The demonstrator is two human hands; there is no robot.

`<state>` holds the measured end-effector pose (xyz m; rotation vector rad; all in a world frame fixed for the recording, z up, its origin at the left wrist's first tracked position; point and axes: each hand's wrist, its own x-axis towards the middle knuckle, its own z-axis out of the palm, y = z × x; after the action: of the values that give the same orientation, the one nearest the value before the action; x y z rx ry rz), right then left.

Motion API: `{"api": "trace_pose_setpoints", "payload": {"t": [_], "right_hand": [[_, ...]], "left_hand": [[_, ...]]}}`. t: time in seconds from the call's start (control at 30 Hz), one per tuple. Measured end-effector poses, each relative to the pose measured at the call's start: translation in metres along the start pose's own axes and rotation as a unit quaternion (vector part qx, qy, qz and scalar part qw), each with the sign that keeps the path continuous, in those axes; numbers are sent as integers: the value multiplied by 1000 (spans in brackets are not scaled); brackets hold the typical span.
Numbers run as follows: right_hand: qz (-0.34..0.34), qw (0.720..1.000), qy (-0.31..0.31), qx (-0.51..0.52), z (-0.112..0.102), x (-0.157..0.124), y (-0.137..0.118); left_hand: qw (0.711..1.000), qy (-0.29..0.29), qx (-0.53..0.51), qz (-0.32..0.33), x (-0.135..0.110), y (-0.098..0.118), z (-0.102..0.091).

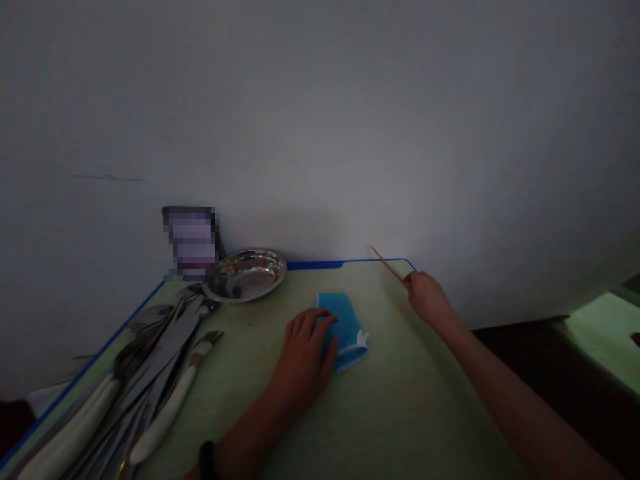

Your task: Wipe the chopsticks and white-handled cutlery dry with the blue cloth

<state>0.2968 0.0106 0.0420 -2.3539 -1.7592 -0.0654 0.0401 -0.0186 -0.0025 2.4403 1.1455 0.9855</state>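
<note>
On the counter, head view: a pale green counter (400,407) with a blue edge stands against a grey wall (400,133).
Mask: the blue mask (345,320) lies near the middle of the counter, between the two hands, its white trim and a small bunched white piece showing at the right corner.
Left hand: the left hand (307,353) rests palm down over the mask's left side, fingertips on the cloth; its grip is loosely spread, thumb apart from the fingers.
Band: a black band (206,460) circles the left wrist.
Right hand: the right hand (425,293) is held at the far right corner of the counter, its grip pinching the near end of the stick.
Stick: the thin, light brown stick (386,262) slants up and left from the fingers towards the wall; whether its tip touches the wall I cannot tell.
Bowl: a shiny metal bowl (283,270) sits at the back, left of the mask.
Phone: a phone (193,240), its screen blurred out, stands upright just beside the bowl.
Cutlery: forks and knives lie heaped along the left side, a white-handled fork (175,400) at the pile's right edge.
Far right: another pale green surface (605,333), lower and apart.
</note>
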Motion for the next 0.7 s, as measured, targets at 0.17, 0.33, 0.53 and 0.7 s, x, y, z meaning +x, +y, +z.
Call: {"api": "trace_pose_setpoints", "payload": {"t": [0.17, 0.33, 0.53, 0.7], "right_hand": [[-117, 974, -49, 188, -10, -43, -60], [-169, 914, -97, 356, 6, -73, -115], [-175, 836, -144, 499, 30, -65, -115], [-314, 877, -171, 322, 29, -64, -79]], "left_hand": [[963, 61, -210, -154, 3, -7, 0], [928, 66, -285, -231, 7, -10, -5], [891, 106, -342, -280, 10, -16, -10], [847, 89, -426, -306, 10, -18, -8]]}}
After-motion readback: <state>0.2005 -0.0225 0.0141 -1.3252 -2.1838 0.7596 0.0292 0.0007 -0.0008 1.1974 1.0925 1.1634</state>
